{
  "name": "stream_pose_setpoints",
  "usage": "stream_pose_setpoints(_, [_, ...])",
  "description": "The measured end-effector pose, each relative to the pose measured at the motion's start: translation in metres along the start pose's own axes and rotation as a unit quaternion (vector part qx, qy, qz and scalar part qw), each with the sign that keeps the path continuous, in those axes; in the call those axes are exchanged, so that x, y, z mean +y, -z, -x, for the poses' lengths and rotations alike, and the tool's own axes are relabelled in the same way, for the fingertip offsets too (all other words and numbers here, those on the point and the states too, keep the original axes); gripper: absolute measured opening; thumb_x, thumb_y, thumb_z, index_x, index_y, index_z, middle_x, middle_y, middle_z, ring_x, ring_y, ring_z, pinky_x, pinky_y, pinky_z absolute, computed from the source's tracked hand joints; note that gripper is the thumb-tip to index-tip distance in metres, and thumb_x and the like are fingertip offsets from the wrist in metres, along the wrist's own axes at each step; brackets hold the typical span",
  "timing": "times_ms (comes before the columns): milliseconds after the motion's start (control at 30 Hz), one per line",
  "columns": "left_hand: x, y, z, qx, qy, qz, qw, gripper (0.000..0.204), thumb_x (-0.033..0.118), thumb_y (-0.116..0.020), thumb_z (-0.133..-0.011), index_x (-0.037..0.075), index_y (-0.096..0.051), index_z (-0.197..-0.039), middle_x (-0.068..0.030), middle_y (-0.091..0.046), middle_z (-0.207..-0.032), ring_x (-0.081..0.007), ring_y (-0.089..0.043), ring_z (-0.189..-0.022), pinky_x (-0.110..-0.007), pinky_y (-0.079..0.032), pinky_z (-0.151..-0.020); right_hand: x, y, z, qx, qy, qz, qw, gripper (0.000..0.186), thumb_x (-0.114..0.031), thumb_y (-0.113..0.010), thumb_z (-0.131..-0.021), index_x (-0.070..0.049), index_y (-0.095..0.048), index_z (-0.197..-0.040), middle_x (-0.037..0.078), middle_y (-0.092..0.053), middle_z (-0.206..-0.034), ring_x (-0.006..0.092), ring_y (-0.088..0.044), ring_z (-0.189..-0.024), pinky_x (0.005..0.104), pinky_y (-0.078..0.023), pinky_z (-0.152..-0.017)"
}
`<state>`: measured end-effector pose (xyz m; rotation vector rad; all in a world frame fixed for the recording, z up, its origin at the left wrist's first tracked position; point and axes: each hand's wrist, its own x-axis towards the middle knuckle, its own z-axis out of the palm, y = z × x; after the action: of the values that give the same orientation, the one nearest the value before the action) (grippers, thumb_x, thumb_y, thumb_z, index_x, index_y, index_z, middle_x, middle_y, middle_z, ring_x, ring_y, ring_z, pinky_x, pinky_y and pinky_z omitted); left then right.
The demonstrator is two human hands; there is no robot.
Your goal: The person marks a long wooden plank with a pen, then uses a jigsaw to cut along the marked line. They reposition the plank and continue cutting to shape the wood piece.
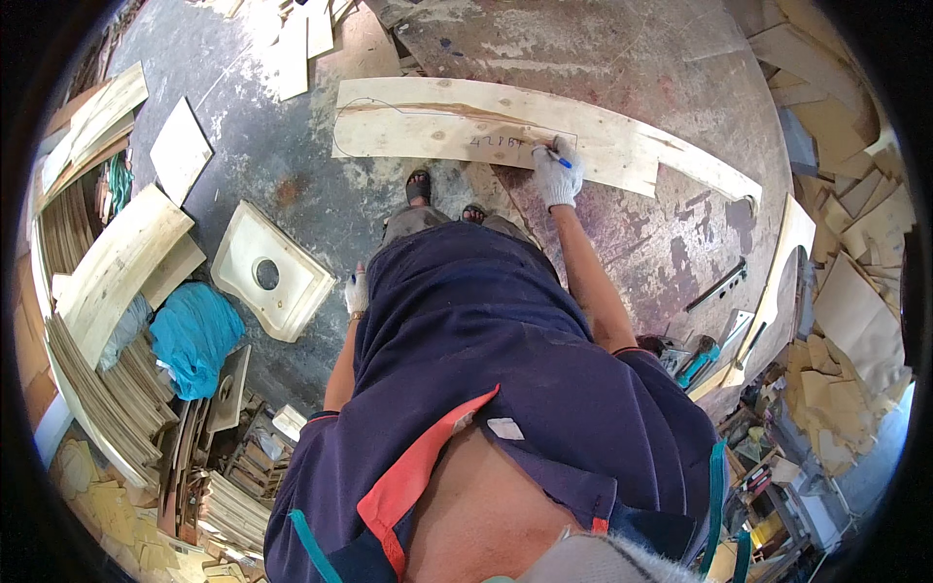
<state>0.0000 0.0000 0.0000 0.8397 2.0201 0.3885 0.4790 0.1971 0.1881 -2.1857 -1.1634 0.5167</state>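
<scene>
Wooden board (428, 131) probably calls for light, even strokes. Right hand (558, 179) pinches a blue pen (564, 162) over it; left hand (357, 292) hangs apart, its grip I cannot tell

On your left, you have a cream rectangular panel with a round hole (248, 248) lying near a bulging bright-blue plastic bag (197, 335). Farther ahead on that side, a pale four-sided flat board (181, 154) sits on the worn grey floor (248, 136). Stacked thin brown sheets (102, 403) line your far left. To your right lie a slim black bar (717, 285), a turquoise-bodied tool (698, 362), a pale board with a curved cutout (798, 228) and heaped tan sheet scraps (821, 392).
</scene>
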Motion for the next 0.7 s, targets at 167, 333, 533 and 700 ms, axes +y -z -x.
stream_pose_setpoints(167, [-0.015,0.065,-0.019,0.076,0.035,0.189,0.978,0.054,0.045,-0.047,-0.105,-0.004,-0.070,-0.099,-0.0149,-0.069,-0.092,-0.0247,-0.063,-0.081,-0.038,-0.049,-0.078,-0.042,-0.026,0.008,-0.040,0.034,-0.012,0.999,0.022,-0.026,-0.073,-0.080,-0.006,-0.072,-0.091,0.017,-0.072,-0.079,0.0316,-0.071,-0.076,0.0389,-0.054,-0.072])
stream_pose_setpoints(333, [0.095,0.046,0.003,0.117,-0.018,0.197,0.973,0.052,0.042,-0.048,-0.105,-0.006,-0.069,-0.101,-0.0175,-0.067,-0.104,-0.0287,-0.065,-0.085,-0.039,-0.051,-0.082,-0.007,-0.007,0.014,0.021,-0.016,-0.019,0.999,0.019,-0.022,-0.075,-0.078,-0.008,-0.072,-0.090,0.017,-0.072,-0.080,0.0331,-0.071,-0.078,0.0410,-0.054,-0.071])
stream_pose_setpoints(533, [0.247,0.092,0.020,0.085,-0.240,-0.035,0.966,0.051,0.042,-0.057,-0.104,-0.006,-0.070,-0.113,-0.0091,-0.071,-0.094,-0.0199,-0.061,-0.084,-0.036,-0.048,-0.078,-0.063,0.001,0.033,0.009,0.018,-0.129,0.991,0.020,-0.025,-0.078,-0.086,-0.007,-0.072,-0.092,0.011,-0.073,-0.077,0.0220,-0.071,-0.071,0.0351,-0.053,-0.068])
stream_pose_setpoints(700, [0.349,0.092,0.061,-0.087,-0.221,0.231,0.944,0.034,0.024,-0.067,-0.102,-0.007,-0.071,-0.115,-0.0070,-0.072,-0.096,-0.0103,-0.062,-0.086,-0.025,-0.050,-0.078,-0.129,0.020,0.040,-0.137,0.050,-0.279,0.949,0.026,-0.027,-0.072,-0.097,-0.001,-0.071,-0.094,0.006,-0.072,-0.075,0.0132,-0.066,-0.070,0.0296,-0.051,-0.066])
